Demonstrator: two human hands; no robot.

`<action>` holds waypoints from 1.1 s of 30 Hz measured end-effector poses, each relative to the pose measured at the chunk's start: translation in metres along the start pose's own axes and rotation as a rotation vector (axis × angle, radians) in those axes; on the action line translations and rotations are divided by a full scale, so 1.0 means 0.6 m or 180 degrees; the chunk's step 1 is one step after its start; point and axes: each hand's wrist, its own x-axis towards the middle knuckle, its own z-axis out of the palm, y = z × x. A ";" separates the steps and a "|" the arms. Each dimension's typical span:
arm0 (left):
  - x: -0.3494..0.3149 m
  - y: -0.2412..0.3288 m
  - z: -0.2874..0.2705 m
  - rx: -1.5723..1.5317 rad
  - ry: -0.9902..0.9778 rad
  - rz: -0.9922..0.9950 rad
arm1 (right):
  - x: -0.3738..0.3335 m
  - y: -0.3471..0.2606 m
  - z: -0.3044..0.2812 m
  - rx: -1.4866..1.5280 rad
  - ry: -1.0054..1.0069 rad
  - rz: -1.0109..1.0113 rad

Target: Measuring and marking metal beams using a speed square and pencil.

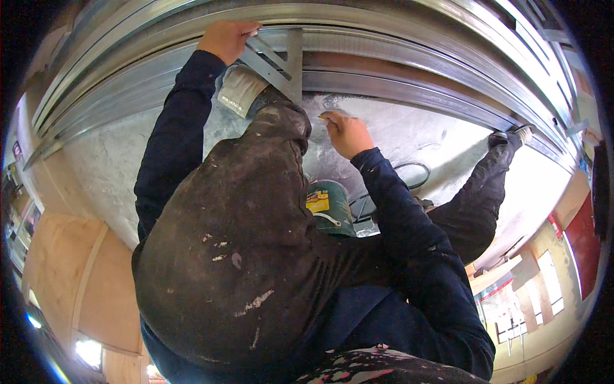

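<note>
My left hand [227, 41] is up at the metal channels, its fingers closed on the upper corner of a triangular metal square [274, 72]. The square lies against the long silvery metal channels [384, 43], with one straight arm pointing down toward me. Lower and to the right, my right hand [350, 136] is pinched around a short, thin pencil [322, 118] with a yellowish end showing. This hand hovers over the grey floor, apart from the square. My bent left knee and light-coloured boot [242, 91] are just beneath the square.
A green bucket [332, 203] with a yellow label stands beside my knee. Near my right forearm a black cable [419, 168] loops over the dusty grey floor [448, 121]. My right boot [519, 136] reaches the channels at right. Plywood panels [64, 256] stand at left.
</note>
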 end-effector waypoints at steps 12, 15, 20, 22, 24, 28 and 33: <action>0.000 -0.024 0.022 0.0004 0.0201 0.0269 | 0.040 -0.026 -0.021 0.0161 0.0216 -0.0079; 0.000 -0.027 0.023 0.0022 0.0214 0.0295 | 0.059 -0.036 -0.031 0.0127 0.0350 -0.0117; -0.001 -0.034 0.030 -0.0195 0.0275 0.0331 | 0.125 -0.099 -0.064 0.0302 0.1151 -0.0351; -0.001 -0.030 0.027 -0.0197 0.0231 0.0302 | 0.160 -0.113 -0.078 0.0184 0.1254 -0.0360; -0.003 -0.029 0.026 -0.0250 0.0268 0.0299 | 0.191 -0.127 -0.089 0.0061 0.1365 -0.0389; -0.003 -0.019 0.022 -0.0323 0.0271 0.0262 | 0.229 -0.131 -0.086 -0.0136 0.1548 -0.0347; -0.004 -0.016 0.024 -0.0085 0.0224 0.0102 | 0.149 -0.105 -0.017 0.0080 0.1295 -0.0064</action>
